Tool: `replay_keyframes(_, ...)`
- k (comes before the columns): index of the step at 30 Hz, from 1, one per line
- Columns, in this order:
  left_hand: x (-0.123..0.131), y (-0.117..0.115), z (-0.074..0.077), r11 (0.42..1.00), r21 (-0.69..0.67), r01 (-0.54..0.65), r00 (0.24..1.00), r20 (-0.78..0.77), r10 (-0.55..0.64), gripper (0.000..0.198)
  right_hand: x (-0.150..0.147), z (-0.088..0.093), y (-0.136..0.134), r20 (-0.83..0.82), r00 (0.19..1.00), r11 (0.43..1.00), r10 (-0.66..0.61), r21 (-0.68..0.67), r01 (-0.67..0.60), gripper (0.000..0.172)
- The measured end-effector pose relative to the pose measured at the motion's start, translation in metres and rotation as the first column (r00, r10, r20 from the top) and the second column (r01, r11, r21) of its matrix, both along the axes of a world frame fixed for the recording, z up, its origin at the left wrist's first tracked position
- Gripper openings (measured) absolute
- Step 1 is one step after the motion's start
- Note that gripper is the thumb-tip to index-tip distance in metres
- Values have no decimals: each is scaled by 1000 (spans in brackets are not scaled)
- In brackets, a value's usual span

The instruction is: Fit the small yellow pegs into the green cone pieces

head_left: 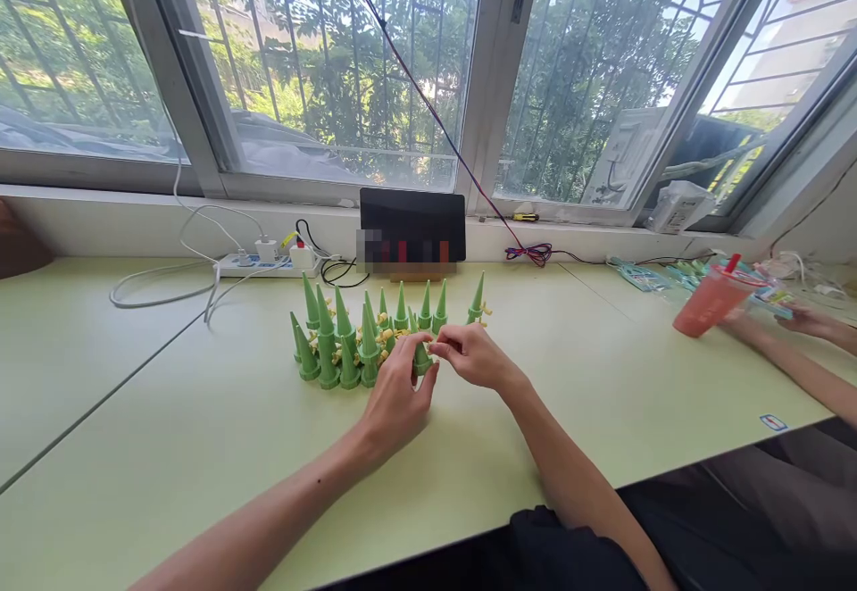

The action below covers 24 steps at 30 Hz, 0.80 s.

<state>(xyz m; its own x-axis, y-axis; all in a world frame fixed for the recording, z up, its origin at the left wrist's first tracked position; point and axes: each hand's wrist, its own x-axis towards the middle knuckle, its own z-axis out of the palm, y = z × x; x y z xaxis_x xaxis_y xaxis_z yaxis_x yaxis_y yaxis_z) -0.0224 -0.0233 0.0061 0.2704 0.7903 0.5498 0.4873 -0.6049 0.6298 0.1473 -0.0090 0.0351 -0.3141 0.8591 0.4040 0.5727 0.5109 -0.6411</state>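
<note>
Several green cones (328,350) with ridged round bases stand upright in a cluster on the table, small yellow pieces (385,336) among them. My left hand (402,386) curls round one green cone (421,361) at the cluster's right front, its thumb and fingers on either side of it. Close against that cone, my right hand (475,355) has thumb and forefinger pinched together; whatever is between the fingertips is too small to make out. Behind my right hand a separate green cone (477,298) stands with a yellow piece at its side.
A dark tablet (411,227) leans at the window sill. To its left lies a power strip (268,264) with white cables. At the right stand a red drink cup (715,298) and plastic packets (639,275), near another person's hands (803,321). A coiled red-blue wire (528,254) lies at the back.
</note>
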Motion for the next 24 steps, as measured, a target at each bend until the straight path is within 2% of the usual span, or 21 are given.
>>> replay_keyframes(7,0,1,-3,1000,26,3,1000,8,-3,29,-1,3,-2,77,997,999,-7,47,3,44)
replay_keyframes(14,0,1,-2,1000,12,8,1000,16,-8,29,0,2,-2,89,996,999,-17,44,14,48)
replay_keyframes(16,0,2,-1,1000,1,4,1000,20,-4,29,0,2,-2,59,998,1000,-16,27,14,45)
replay_keyframes(20,0,3,0,1000,-12,11,1000,19,-10,29,-1,0,-1,-18,999,1000,27,-13,-27,25)
replay_keyframes(24,0,3,-1,1000,-25,10,1000,17,-10,29,-1,-1,0,-24,999,999,41,-28,-42,22)
